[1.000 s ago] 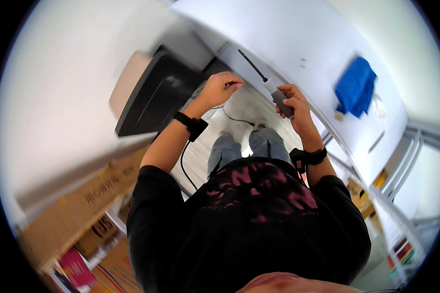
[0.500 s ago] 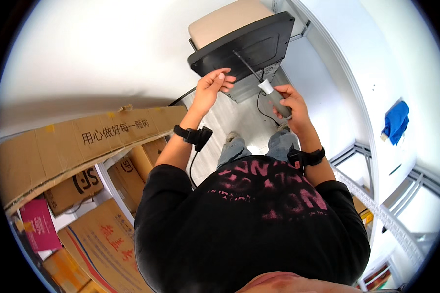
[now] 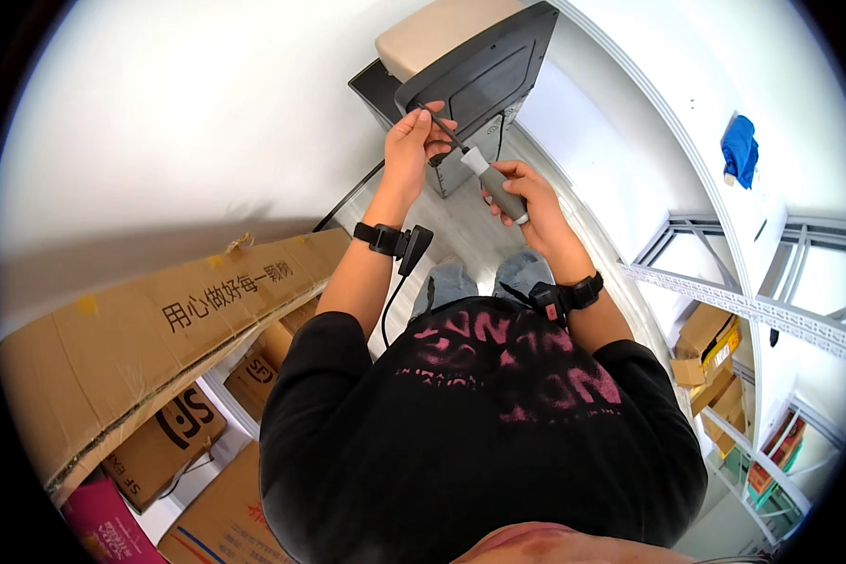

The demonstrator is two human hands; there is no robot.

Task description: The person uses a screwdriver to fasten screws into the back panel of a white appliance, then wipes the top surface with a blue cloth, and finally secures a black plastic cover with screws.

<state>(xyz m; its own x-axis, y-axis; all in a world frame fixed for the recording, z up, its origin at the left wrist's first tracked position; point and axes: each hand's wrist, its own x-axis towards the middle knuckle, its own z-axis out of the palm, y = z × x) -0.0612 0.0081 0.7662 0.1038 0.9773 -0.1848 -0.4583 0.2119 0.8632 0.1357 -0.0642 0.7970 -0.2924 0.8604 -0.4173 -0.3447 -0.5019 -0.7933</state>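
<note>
A screwdriver (image 3: 498, 182) with a thick grey handle, a pale collar and a long dark shaft slants up and leftward. My right hand (image 3: 528, 199) is wrapped round its handle. At the other end, the fingertips of my left hand (image 3: 412, 146) are closed round the shaft near the tip. The tip meets the near left corner of a tilted black panel (image 3: 489, 80), though my fingers partly cover the exact spot. Behind the panel is a beige rounded block (image 3: 432, 38), and a dark box-shaped body (image 3: 371, 92) stands beneath.
Cardboard boxes (image 3: 164, 437) fill a shelf at my left, with a long carton (image 3: 216, 291) along its top. Metal shelving (image 3: 752, 310) runs down the right, near a hanging blue cloth (image 3: 740, 150). A black cable (image 3: 500, 136) hangs below the panel.
The screwdriver has shifted left, its tip going from the panel's middle to its left corner. My left hand has closed round the shaft near the tip. The view has turned slightly.
</note>
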